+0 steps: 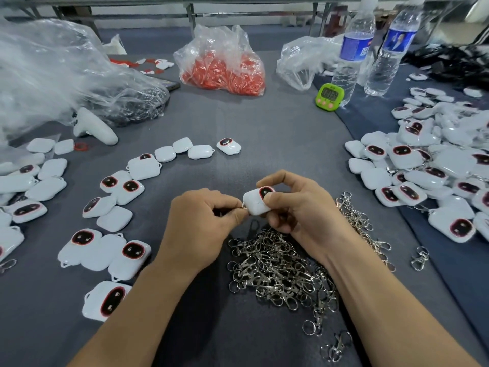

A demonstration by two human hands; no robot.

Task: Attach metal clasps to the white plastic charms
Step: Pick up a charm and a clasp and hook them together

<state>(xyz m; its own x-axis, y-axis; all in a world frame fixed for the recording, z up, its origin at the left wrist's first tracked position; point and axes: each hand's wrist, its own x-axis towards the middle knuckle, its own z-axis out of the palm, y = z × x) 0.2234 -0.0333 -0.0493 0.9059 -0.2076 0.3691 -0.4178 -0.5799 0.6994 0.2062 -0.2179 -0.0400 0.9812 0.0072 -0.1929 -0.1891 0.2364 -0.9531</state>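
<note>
A person is fitting a metal clasp (245, 207) to a white plastic charm (253, 205) over the near middle of the grey worktop (264, 133). Toward the left edge, loose charms (105, 207) are lying scattered, apparently unfitted. The left hand (203, 223), fingers curled, is pinching the clasp's small ring between thumb and forefinger and pressing it against the charm's corner. The right hand (299, 207) is gripping the charm, thumb on its face and fingers curled round it. The job appears to be mid-step: the ring is touching the corner, but whether it is threaded through cannot be told. The next move is likely calling for a steady twist to seat the ring fully. A heap of clasps (277, 271) is lying under the wrists, and toward the right edge a pile of charms (423, 168) is lying heaped, several showing metal fittings.
</note>
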